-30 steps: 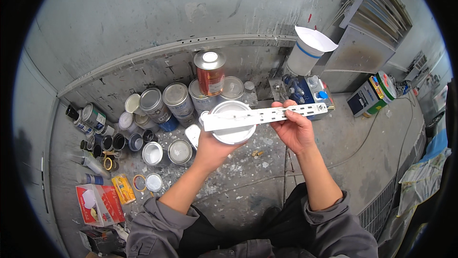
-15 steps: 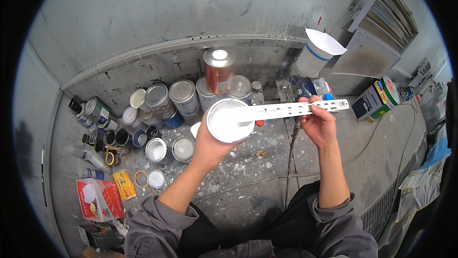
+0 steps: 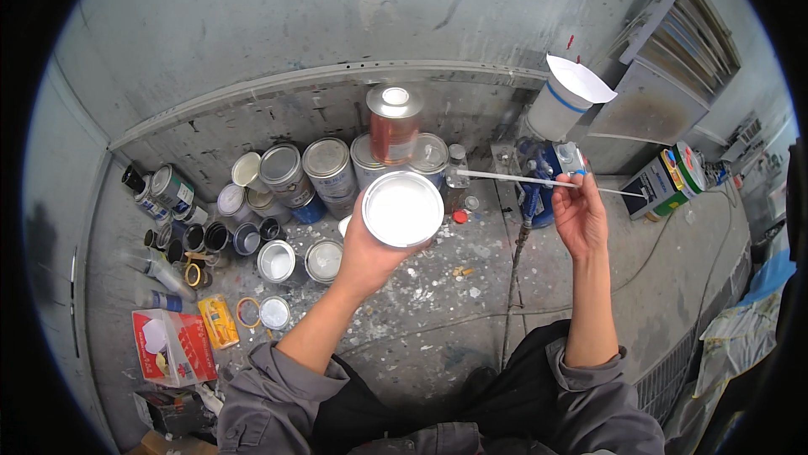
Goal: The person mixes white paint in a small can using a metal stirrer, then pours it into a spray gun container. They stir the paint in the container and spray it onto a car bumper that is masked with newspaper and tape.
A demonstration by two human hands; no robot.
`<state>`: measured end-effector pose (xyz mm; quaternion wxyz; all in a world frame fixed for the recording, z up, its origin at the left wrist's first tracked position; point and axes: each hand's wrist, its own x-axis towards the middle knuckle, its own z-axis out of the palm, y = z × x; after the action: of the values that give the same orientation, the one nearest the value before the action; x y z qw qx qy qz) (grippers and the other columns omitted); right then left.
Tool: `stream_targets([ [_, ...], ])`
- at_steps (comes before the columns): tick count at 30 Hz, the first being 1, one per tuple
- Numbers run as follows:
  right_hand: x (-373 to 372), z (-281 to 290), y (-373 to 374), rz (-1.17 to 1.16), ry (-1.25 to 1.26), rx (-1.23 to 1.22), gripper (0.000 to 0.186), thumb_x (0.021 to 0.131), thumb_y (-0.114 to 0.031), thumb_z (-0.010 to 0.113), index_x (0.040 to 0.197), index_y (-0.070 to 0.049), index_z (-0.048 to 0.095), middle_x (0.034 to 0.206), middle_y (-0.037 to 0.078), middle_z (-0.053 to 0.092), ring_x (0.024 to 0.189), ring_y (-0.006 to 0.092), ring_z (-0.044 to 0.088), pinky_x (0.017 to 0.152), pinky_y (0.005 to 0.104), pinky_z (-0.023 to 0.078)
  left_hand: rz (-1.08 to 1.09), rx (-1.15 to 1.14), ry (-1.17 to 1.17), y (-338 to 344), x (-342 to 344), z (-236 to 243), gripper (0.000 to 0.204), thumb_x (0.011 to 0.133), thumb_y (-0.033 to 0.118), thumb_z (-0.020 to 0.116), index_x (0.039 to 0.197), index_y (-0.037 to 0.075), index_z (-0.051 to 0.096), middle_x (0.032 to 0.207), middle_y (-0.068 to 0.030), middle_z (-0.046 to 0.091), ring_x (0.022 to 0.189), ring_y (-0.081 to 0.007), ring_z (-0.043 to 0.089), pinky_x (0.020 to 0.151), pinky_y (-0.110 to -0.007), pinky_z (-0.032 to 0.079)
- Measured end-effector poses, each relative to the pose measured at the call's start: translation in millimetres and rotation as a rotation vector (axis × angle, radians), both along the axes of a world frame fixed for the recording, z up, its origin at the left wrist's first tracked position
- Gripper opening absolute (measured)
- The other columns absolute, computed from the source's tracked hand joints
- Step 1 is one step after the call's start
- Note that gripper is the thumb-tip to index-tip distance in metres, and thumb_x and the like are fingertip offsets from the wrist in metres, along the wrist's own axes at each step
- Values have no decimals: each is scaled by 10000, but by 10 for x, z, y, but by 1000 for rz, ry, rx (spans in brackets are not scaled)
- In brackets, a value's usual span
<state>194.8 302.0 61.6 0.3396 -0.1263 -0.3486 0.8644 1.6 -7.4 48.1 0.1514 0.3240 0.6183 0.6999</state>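
Note:
My left hand [image 3: 375, 255] is wrapped round an open tin [image 3: 402, 209] of white paint, held up in front of me with its mouth facing upward. In my right hand [image 3: 581, 218] I pinch a thin white mixing stick [image 3: 518, 177] by its right end. The stick is turned edge-on, and its left tip sits up and to the right of the tin, apart from the rim. Beyond the tin, an orange-red can [image 3: 394, 131] with a silver top stands on closed paint cans [image 3: 328, 162].
Open cups [image 3: 216, 240] and tins crowd the floor at left, near a red box [image 3: 174, 345] and a yellow packet [image 3: 220, 322]. A blue spray gun [image 3: 534, 177] with a hose [image 3: 515, 274] and a container with a paper filter [image 3: 581, 78] are at right.
My right hand has drawn the mixing stick out of the tin, to the right and up, and turned it from its flat face to its edge. The left hand stays nearly still.

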Motion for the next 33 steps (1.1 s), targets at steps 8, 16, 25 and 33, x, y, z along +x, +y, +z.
stream_targets([
  [8,-384,-129,-760,69,-125,-511,116,1042,-194,701,995,-96,660,800,32,720,659,112,720,576,238,643,-118,12,-58,139,120,-82,912,735,106,962,1483,18,447,1418,-122,600,1322,-238,591,1126,-393,478],
  [16,-476,-249,-947,120,-186,-481,142,1043,-215,703,982,-96,656,838,19,719,677,104,694,595,240,623,-175,-5,-81,192,171,-93,845,745,59,946,1444,31,472,1379,-114,633,1259,-218,628,1064,-378,523],
  [25,-215,-425,-241,-107,-266,-223,159,1044,-233,703,1005,-89,649,823,3,702,643,91,685,577,230,614,9,-25,4,94,45,-43,973,694,118,988,1491,27,437,1421,-117,604,1333,-241,587,1142,-402,469],
  [33,-132,-266,-189,-331,-396,-12,199,1059,-231,675,1060,-45,605,851,63,692,655,138,689,544,258,585,17,-73,-7,42,-38,-108,995,682,161,1004,1487,26,436,1419,-120,607,1323,-240,594,1129,-402,482],
])
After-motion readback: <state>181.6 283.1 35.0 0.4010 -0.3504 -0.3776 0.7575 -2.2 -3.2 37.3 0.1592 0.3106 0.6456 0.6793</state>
